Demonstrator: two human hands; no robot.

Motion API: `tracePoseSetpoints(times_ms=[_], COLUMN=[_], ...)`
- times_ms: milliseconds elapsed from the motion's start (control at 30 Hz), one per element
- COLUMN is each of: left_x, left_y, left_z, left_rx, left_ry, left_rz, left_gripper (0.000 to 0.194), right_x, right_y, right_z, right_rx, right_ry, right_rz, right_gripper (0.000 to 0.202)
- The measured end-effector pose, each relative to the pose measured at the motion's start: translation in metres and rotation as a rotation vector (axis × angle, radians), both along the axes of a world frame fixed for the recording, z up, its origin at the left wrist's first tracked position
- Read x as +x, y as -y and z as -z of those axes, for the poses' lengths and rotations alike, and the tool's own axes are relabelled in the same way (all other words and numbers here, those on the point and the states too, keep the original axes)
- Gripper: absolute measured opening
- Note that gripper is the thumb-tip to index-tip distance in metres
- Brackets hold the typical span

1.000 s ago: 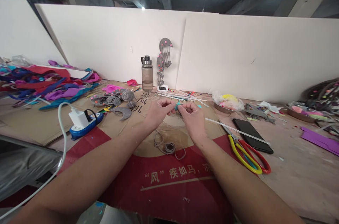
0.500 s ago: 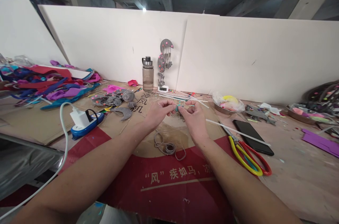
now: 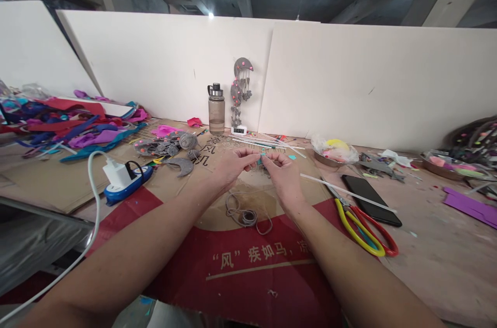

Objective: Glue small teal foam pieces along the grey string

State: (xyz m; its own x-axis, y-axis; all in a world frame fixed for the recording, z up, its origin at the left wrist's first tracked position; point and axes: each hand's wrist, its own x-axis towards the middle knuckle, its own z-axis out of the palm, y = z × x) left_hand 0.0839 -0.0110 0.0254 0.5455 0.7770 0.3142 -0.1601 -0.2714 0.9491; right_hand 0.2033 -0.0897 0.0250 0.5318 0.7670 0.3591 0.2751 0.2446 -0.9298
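Over the middle of the cardboard, my left hand (image 3: 235, 167) and my right hand (image 3: 283, 175) meet fingertip to fingertip. Between them they pinch a small teal piece (image 3: 260, 159), mostly covered by the fingers; its kind is too small to make out. Just beyond my right hand's fingers is a light teal scrap (image 3: 292, 157). A loose coil of grey cord (image 3: 248, 218) lies on the cardboard below both hands. Thin white strips (image 3: 264, 143) lie on the far side of the hands.
Scissors (image 3: 359, 224) with red and yellow handles and a black phone (image 3: 370, 201) lie right. A water bottle (image 3: 216, 110) stands behind, beside a grey moon-shaped hanging (image 3: 243, 85). Left are grey felt pieces (image 3: 180, 165), a blue power strip (image 3: 128, 185) and coloured fabric strips (image 3: 85, 116).
Both hands stay together at the teal piece, a little lower, and my right hand's fingers have curled in. The light teal scrap beyond my right hand now shows.
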Motion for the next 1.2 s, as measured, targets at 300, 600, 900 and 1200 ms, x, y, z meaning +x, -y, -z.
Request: tracePoseSetpoints(times_ms=[300,600,900,1200], left_x=[0.001,-0.001,0.002,0.007], left_y=[-0.007,-0.003,0.002,0.007], left_z=[0.004,0.001,0.002,0.003], left_rx=[0.024,0.004,-0.237,-0.288], left_ry=[0.011,0.008,0.169,0.182], left_rz=[-0.014,0.006,0.161,0.04], left_gripper=[0.023,0.025,0.019,0.025], right_x=[-0.005,-0.007,-0.002,-0.008], right_y=[-0.001,0.002,-0.002,-0.003], right_z=[0.003,0.0,0.002,0.002], right_rx=[0.019,0.014,0.021,0.069], right_ry=[-0.025,-0.094,-0.199,-0.185], right_rz=[-0.075,-0.086,-0.007,-0.023], right_gripper=[0.028,0.023,0.024,0.027])
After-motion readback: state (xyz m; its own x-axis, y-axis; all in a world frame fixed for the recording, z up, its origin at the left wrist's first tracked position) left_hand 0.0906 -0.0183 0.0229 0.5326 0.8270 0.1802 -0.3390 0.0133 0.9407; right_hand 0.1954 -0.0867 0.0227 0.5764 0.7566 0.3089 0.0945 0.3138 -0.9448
